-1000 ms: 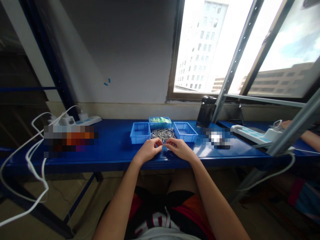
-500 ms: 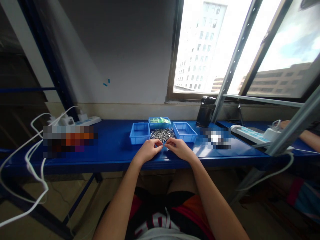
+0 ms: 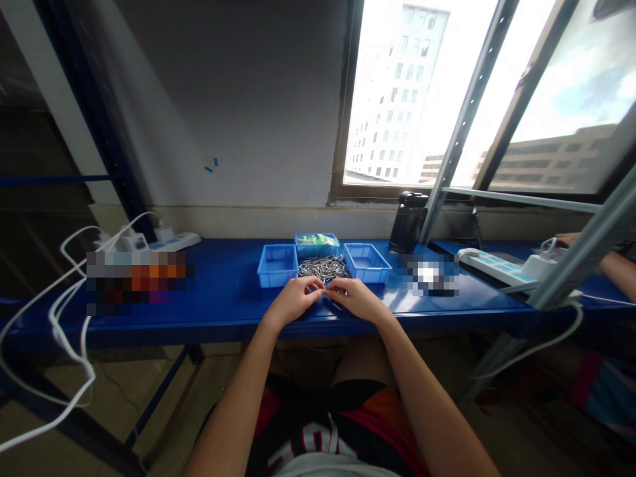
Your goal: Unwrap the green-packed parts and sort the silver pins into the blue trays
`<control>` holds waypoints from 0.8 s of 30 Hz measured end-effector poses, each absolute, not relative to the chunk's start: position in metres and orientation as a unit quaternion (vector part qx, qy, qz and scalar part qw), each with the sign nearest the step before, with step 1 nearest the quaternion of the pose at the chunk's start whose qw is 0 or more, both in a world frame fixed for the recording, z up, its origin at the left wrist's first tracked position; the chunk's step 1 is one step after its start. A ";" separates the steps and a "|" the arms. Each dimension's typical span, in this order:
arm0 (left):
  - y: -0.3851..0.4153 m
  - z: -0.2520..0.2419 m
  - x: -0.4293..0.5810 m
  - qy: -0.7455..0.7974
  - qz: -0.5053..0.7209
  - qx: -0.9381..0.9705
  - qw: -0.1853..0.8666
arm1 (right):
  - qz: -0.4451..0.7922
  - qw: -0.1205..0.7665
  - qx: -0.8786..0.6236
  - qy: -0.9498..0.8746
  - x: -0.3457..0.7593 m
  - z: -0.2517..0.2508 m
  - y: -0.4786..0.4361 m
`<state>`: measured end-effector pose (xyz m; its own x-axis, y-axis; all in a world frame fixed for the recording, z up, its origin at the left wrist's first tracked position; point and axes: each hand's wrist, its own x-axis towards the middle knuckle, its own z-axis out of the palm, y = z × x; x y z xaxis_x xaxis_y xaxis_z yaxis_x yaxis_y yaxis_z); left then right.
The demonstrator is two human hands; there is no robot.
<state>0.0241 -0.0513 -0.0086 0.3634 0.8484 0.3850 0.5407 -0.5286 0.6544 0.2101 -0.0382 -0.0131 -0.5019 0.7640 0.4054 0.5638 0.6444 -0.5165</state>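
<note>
Both hands meet at their fingertips just above the front of the blue table. My left hand [image 3: 294,299] is closed in a pinch, and so is my right hand [image 3: 358,298]. Whatever lies between the fingers is too small to make out. Right beyond the fingertips spreads a pile of small shiny metal pieces [image 3: 324,266], perhaps screws. A blue bin [image 3: 277,275] stands to the left of the pile and another blue bin [image 3: 368,273] to its right. Behind it, a third blue bin [image 3: 317,250] holds green and clear plastic packaging [image 3: 318,239].
A black container [image 3: 408,224] stands at the back right beside a metal post [image 3: 437,205]. Power strips lie at the left [image 3: 175,241] and right [image 3: 497,266], with white cables [image 3: 55,318] hanging at the left. Another person's arm [image 3: 616,265] shows at the far right.
My right fingertips have moved slightly left and now meet those of my left hand. The bins and the metal pile look unchanged.
</note>
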 end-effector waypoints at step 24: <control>-0.055 -0.005 0.026 0.453 0.350 0.787 0.229 | 0.191 0.356 -0.405 -0.820 0.210 -0.012 -0.040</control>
<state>0.0263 -0.0551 -0.0046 0.3439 0.8736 0.3444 0.5531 -0.4848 0.6775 0.2096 -0.0399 -0.0124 -0.4187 0.8000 0.4296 0.5280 0.5994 -0.6016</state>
